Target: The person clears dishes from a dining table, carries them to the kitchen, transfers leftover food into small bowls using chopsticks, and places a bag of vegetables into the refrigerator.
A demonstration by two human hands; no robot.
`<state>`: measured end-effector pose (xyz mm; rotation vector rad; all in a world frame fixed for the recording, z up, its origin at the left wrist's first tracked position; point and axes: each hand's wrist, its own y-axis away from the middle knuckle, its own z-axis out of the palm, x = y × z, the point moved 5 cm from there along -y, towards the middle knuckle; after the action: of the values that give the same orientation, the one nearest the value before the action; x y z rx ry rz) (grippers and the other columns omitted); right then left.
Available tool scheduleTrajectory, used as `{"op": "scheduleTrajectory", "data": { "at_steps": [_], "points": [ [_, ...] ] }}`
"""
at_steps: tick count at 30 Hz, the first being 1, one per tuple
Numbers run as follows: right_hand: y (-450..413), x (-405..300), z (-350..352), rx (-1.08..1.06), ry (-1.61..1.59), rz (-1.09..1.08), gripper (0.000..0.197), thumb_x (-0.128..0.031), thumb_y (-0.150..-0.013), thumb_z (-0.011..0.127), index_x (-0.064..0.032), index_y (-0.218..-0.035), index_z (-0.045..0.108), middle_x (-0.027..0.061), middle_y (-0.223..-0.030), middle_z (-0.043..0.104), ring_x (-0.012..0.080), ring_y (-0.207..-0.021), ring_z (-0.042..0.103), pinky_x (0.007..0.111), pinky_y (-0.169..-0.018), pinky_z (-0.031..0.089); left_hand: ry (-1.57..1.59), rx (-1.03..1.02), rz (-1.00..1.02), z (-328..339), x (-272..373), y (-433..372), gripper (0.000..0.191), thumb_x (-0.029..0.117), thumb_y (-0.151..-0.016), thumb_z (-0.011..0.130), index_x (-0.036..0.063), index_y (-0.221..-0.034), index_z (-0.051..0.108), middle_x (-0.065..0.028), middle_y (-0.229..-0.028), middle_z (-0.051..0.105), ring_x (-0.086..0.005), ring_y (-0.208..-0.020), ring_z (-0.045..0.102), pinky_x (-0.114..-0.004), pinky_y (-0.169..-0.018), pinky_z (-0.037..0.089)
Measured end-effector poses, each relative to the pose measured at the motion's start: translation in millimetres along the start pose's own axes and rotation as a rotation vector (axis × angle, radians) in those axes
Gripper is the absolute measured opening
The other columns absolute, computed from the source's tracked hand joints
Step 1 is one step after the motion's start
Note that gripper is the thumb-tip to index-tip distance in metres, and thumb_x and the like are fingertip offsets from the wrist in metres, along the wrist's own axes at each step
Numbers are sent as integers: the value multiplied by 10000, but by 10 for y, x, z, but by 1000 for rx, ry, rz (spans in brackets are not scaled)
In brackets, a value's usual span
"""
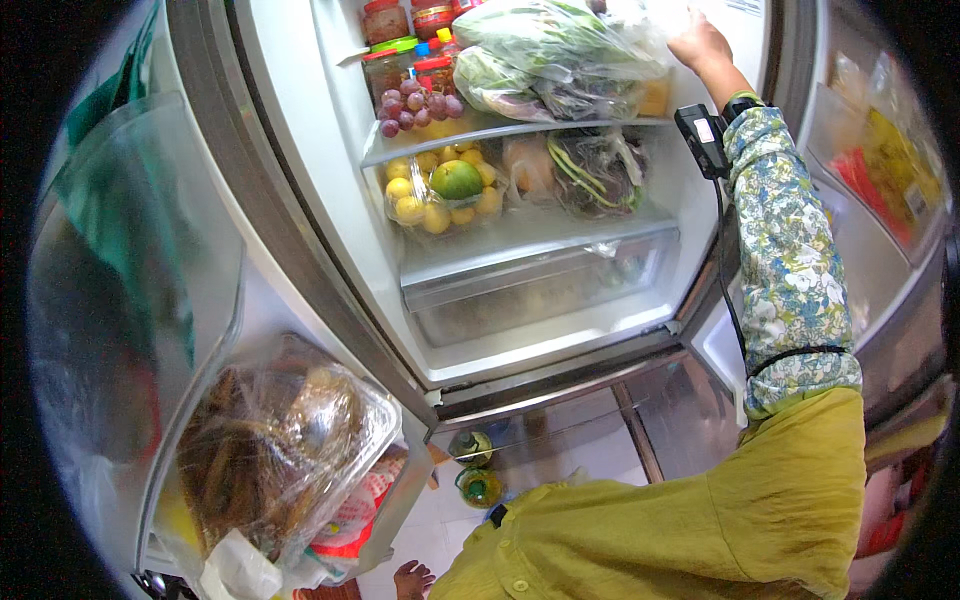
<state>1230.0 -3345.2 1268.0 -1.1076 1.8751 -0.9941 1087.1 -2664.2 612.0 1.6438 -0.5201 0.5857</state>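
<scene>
My right hand (703,46) reaches into an open refrigerator, at the right end of the upper shelf (420,142). It is beside a clear plastic bag of leafy vegetables (540,52). Glare and the top edge hide its fingertips, so I cannot tell whether they grip the film. My left hand (414,580) is low at the bottom edge, partly cut off, its fingers apart with nothing seen in them. Left of the vegetables lie purple grapes (416,105), in front of several lidded jars (386,22). Below are bagged yellow fruits (409,206) with a green mango-like fruit (457,180).
The left door (300,225) bears a bin with a plastic-wrapped brown bundle (262,450). The right door's bin holds yellow packets (896,157). A clear drawer (540,292) sits below the shelves. Two bottles (478,487) stand on the floor. A cabled black device (701,139) is at my right wrist.
</scene>
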Motion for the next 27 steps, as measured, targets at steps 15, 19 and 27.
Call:
{"op": "scheduleTrajectory", "data": {
  "at_steps": [15,19,27],
  "points": [
    [1773,-359,-892,-84,-490,103,271,-82,-697,480,17,-948,511,76,-700,587,105,-592,560,199,-532,429,56,283,856,-1033,1394,291,471,339,-834,330,-51,-1070,450,-167,-1006,513,-263,-882,486,-350,-795,370],
    [2362,-228,-1311,-96,-589,308,253,-89,-685,524,-1,-922,529,71,-669,584,108,-552,558,203,-512,430,337,113,895,-812,2072,842,451,315,-829,346,-61,-1050,459,-146,-1027,494,-224,-917,469,-326,-810,361],
    [2771,413,-2185,91,-698,389,277,-87,-730,521,8,-988,490,63,-772,577,95,-639,533,191,-538,410,697,-258,827,-378,2366,867,424,289,-811,376,30,-1145,348,-111,-1052,444,-235,-923,460,-349,-804,378]
  ]
}}
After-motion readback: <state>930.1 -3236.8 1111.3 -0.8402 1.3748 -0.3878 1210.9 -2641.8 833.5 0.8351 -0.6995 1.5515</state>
